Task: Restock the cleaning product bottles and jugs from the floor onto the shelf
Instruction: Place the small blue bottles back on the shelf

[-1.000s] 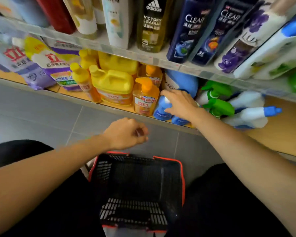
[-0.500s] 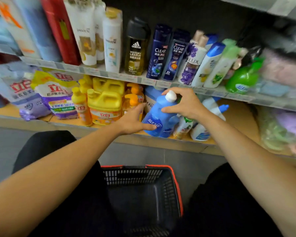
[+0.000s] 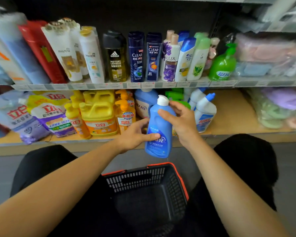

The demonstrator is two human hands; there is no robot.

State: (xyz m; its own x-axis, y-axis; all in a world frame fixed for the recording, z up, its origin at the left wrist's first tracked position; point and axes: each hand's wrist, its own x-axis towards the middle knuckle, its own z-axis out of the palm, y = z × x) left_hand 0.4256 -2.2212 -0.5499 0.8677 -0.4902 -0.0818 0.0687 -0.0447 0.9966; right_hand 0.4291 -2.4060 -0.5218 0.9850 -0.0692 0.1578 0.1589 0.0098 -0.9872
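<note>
Head camera view, looking down past two bare forearms at a shop shelf. Half a second earlier the blue plastic bottle (image 3: 159, 127) leaned on the front edge of the lower shelf. The right hand covered its cap and the left hand touched its side. Now both hands hold it in the air, off the shelf and nearer the person.

The bottle is almost upright, with its white flip cap tipped slightly to the right. It has a blue printed label on the front. It hangs in front of the wooden lower shelf (image 3: 229, 117), and its base is above the grey floor (image 3: 0, 171), just beyond the far rim of the basket.

The left hand (image 3: 135, 134) grips the lower body, its thumb lying across the label and its fingers curled behind. The right hand (image 3: 183, 122) grips the shoulder under the cap, with the thumb on the front and the fingers wrapped behind the neck.

A black plastic shopping basket with an orange-red rim (image 3: 183, 183) sits on the floor between the person's knees.

Behind the bottle on the lower shelf stand:
- a large blue jug (image 3: 144, 101)
- green spray bottles (image 3: 173, 95)
- two white bottles with blue angled caps (image 3: 204, 112)

To the left are orange pump bottles (image 3: 125, 113), a yellow handled jug (image 3: 97, 110) and soft refill pouches (image 3: 53, 115). The held bottle and both hands hide part of the row behind them. The upper shelf (image 3: 109, 85) carries a row of shampoo bottles (image 3: 137, 57) and a green pump bottle (image 3: 222, 64).
</note>
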